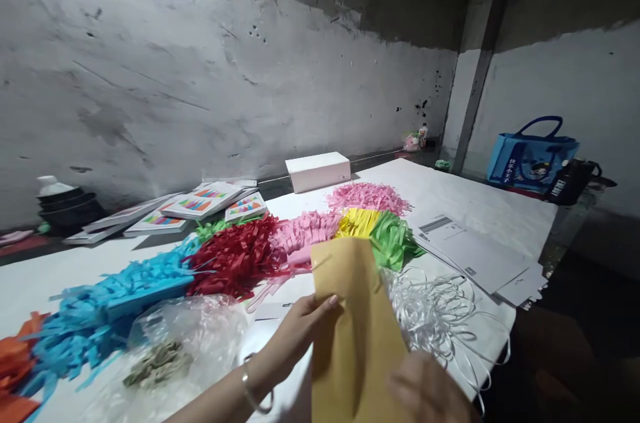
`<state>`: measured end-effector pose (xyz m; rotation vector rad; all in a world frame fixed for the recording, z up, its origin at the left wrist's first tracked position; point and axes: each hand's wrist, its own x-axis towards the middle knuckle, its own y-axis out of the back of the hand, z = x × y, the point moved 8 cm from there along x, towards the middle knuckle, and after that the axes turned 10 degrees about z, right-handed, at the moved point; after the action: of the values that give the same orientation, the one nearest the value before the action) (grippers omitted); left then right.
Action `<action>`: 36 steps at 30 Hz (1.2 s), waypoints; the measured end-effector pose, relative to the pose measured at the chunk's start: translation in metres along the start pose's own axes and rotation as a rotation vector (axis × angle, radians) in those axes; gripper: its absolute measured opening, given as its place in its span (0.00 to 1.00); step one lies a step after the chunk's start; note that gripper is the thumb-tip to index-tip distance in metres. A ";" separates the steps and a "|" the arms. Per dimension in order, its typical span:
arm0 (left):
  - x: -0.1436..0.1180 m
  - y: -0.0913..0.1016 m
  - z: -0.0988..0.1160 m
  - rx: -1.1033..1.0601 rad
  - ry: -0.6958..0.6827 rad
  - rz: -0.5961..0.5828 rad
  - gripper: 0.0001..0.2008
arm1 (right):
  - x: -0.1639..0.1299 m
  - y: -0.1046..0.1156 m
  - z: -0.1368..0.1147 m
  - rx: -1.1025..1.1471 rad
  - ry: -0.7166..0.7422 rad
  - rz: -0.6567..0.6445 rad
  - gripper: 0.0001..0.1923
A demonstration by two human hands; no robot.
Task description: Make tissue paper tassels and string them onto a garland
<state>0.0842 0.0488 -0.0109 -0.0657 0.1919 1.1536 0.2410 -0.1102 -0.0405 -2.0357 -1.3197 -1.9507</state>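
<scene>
A tan paper envelope (357, 329) stands raised in front of me, in the lower middle of the view. My left hand (313, 316) is closed on its left edge, thumb on the near face. My right hand (425, 386) is smeared by motion at the envelope's lower right edge, so its fingers cannot be made out. Close behind the envelope lie fringed paper bunches: green (393, 236), yellow (357, 223), pink (305, 233) and dark red (235, 259). To its right is a tangle of white string (435, 309).
Blue fringe (125, 303) and orange paper (17, 363) lie at left, beside a clear plastic bag (200, 329). Printed cards (200, 203) and a white box (319, 173) stand toward the wall. White printed sheets (470, 253) lie at right. A blue tote bag (530, 156) stands behind.
</scene>
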 end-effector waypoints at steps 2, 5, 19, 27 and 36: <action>-0.013 0.021 0.007 0.018 -0.019 0.013 0.21 | 0.005 0.015 0.033 -0.098 -0.168 -0.019 0.19; -0.030 0.043 0.010 -0.071 0.029 0.015 0.22 | 0.009 -0.001 0.061 -0.215 -0.241 -0.288 0.31; -0.055 0.014 -0.042 -0.350 0.400 0.112 0.22 | 0.085 -0.058 0.229 -0.431 -0.227 -0.483 0.18; -0.019 -0.050 -0.058 -0.512 0.453 0.015 0.15 | 0.112 -0.041 0.230 -0.433 -0.367 -0.370 0.16; -0.016 -0.053 -0.059 -0.372 0.214 0.082 0.40 | 0.039 -0.008 0.091 -0.256 -0.351 -0.493 0.25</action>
<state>0.1198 0.0041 -0.0687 -0.5156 0.1674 1.2521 0.3043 -0.0345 -0.0317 -2.4476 -1.8886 -2.0990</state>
